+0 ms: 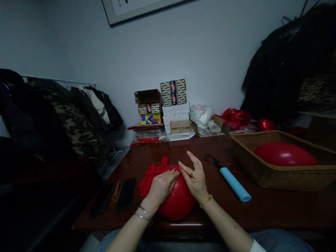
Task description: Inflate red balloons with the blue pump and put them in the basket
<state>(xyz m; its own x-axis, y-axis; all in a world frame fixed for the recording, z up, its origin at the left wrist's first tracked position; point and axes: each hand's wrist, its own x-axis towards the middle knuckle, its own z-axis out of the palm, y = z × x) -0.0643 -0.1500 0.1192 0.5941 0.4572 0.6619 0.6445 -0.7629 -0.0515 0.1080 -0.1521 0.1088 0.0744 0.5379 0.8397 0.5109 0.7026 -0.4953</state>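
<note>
An inflated red balloon [178,206] rests on the dark wooden table near its front edge, between my hands. My left hand [162,185] is closed, its fingertips pinched at the top of the balloon; the neck itself is hidden. Against the balloon's upper right side, my right hand [195,180] has its thumb and forefinger together at the same spot, the other fingers stretched upward. Behind my left hand lies a pile of limp red balloons [149,176]. Farther right, a light blue hand pump [235,183] with a black nozzle lies on the table.
A wicker basket [291,178] holding another inflated red balloon [286,154] stands at right. Two dark phones [126,194] lie at left. Stacked boxes [174,94], a plastic bag [201,114] and red shiny material [234,118] line the wall. Clothes [70,115] hang at left.
</note>
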